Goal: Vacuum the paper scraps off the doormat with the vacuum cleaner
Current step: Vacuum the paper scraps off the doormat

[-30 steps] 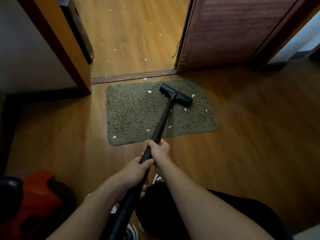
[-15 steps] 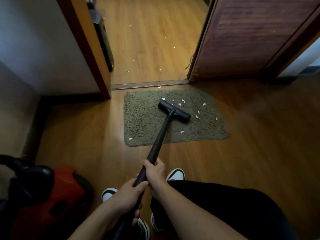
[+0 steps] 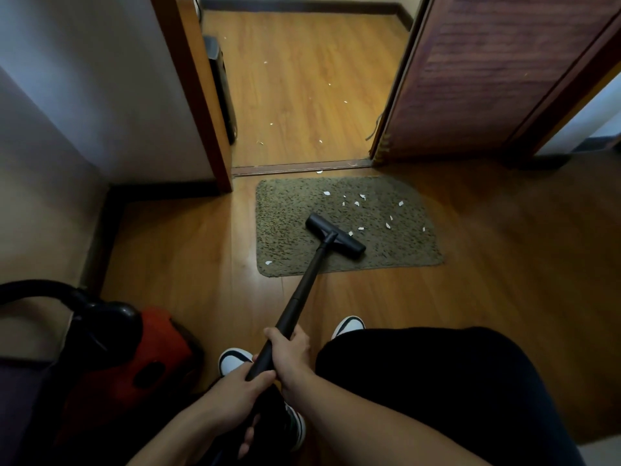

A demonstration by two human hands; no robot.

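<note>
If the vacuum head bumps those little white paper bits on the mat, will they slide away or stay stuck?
The paper scraps look thin and tiny, so probably very light and easily flicked. The doormat looks shaggy, so its pile may snag them.

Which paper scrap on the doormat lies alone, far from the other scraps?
The scrap near the doormat's front-left corner. It lies left of the vacuum wand, while all other scraps on the mat lie right of or beyond the nozzle head.

Warm wood-plank floor fills the frame. A pale wall stands at upper left, edged by dark skirting. A reddish-brown door hangs open at upper right beside the wooden doorframe.
</note>
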